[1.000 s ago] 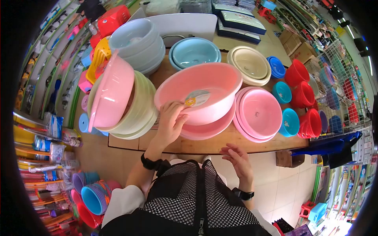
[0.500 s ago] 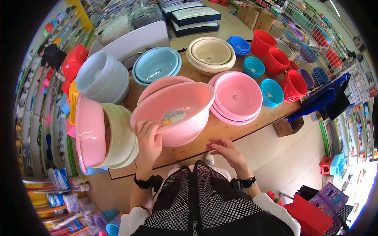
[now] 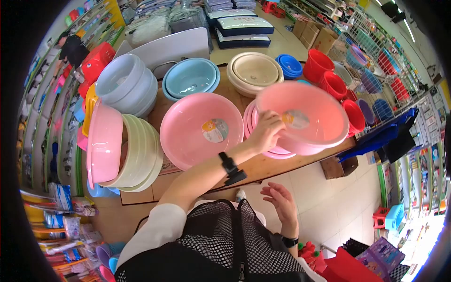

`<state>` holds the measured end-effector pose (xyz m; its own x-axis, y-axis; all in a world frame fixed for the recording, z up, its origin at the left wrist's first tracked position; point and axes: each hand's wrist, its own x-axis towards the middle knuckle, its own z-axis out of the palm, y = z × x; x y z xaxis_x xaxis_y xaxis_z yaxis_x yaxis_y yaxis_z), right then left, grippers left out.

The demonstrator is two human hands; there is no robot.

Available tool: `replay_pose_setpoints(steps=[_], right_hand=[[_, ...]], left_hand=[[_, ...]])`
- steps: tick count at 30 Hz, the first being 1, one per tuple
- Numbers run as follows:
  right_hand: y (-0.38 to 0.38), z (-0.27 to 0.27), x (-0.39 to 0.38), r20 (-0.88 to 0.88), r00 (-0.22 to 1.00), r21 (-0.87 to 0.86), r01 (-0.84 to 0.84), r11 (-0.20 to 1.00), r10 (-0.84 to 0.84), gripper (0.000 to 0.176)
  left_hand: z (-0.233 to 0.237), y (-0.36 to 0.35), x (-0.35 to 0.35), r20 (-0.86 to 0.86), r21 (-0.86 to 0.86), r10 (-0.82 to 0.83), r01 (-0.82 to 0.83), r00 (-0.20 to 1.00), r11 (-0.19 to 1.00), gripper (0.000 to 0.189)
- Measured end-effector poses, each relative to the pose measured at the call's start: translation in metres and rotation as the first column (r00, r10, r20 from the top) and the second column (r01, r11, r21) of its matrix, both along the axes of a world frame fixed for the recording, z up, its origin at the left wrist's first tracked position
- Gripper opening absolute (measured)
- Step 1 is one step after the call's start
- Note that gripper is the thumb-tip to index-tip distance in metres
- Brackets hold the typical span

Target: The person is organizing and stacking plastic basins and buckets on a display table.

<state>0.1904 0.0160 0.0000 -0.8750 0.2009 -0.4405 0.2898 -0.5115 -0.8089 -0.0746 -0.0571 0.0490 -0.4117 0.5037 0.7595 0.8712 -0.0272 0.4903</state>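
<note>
My left hand (image 3: 266,133) reaches across to the right, its fingers gripping the near-left rim of a pink basin (image 3: 324,120). That basin is tilted above the smaller stacked pink basins (image 3: 249,117) and hides most of them. Another large pink basin (image 3: 188,136) with a sticker inside lies on the wooden table (image 3: 256,164), left of the held one. My right hand (image 3: 280,199) is off the table's front edge, fingers apart, holding nothing.
Light-blue basins (image 3: 190,80), cream basins (image 3: 256,70) and pale grey-blue stacked basins (image 3: 124,84) line the back. At left, a pink basin (image 3: 104,145) leans against pale green ones (image 3: 141,155). Red buckets (image 3: 319,66) stand at right. A person (image 3: 73,49) is at the left shelves.
My left hand has carried the pink basin rightward, from above the other large pink basin to above the smaller pink stack. My right hand has drawn back slightly towards me.
</note>
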Motion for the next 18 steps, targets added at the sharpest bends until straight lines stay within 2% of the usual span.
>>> replay_pose_setpoints(steps=[2, 5, 7, 10, 12, 15, 18], right_hand=[[0.007, -0.003, 0.012, -0.007, 0.998, -0.007, 0.055, 0.998, -0.055, 0.035], [0.014, -0.006, 0.026, -0.004, 0.993, -0.012, 0.117, 0.993, -0.118, 0.034], [0.017, -0.006, 0.029, -0.004, 0.991, -0.012, 0.135, 0.991, -0.135, 0.034], [0.016, -0.006, 0.03, -0.009, 0.992, 0.0, 0.129, 0.992, -0.129, 0.034], [0.015, -0.006, 0.026, -0.002, 0.995, 0.012, 0.101, 0.995, -0.101, 0.034], [0.012, -0.007, 0.012, 0.008, 0.999, 0.008, 0.041, 0.999, -0.041, 0.034], [0.006, -0.011, -0.004, 0.009, 1.0, -0.014, -0.018, 1.0, 0.018, 0.035]], left_hand=[[-0.034, 0.031, -0.003, 0.039, -0.034, -0.037, 0.039, 0.999, 0.999, 0.028], [-0.068, 0.056, 0.001, -0.019, -0.056, -0.013, 0.011, 1.0, 0.998, 0.027], [-0.086, 0.057, 0.0, -0.061, -0.148, 0.011, -0.02, 0.998, 0.989, 0.027], [-0.1, 0.045, 0.001, -0.128, -0.269, 0.086, -0.118, 0.988, 0.956, 0.04], [-0.083, 0.024, 0.017, -0.18, -0.337, 0.169, -0.222, 0.969, 0.915, 0.051], [-0.059, -0.021, 0.036, 0.048, -0.394, 0.069, -0.044, 0.996, 0.918, 0.057], [-0.055, -0.091, 0.038, 0.177, -0.439, 0.032, 0.05, 0.984, 0.897, 0.059]])
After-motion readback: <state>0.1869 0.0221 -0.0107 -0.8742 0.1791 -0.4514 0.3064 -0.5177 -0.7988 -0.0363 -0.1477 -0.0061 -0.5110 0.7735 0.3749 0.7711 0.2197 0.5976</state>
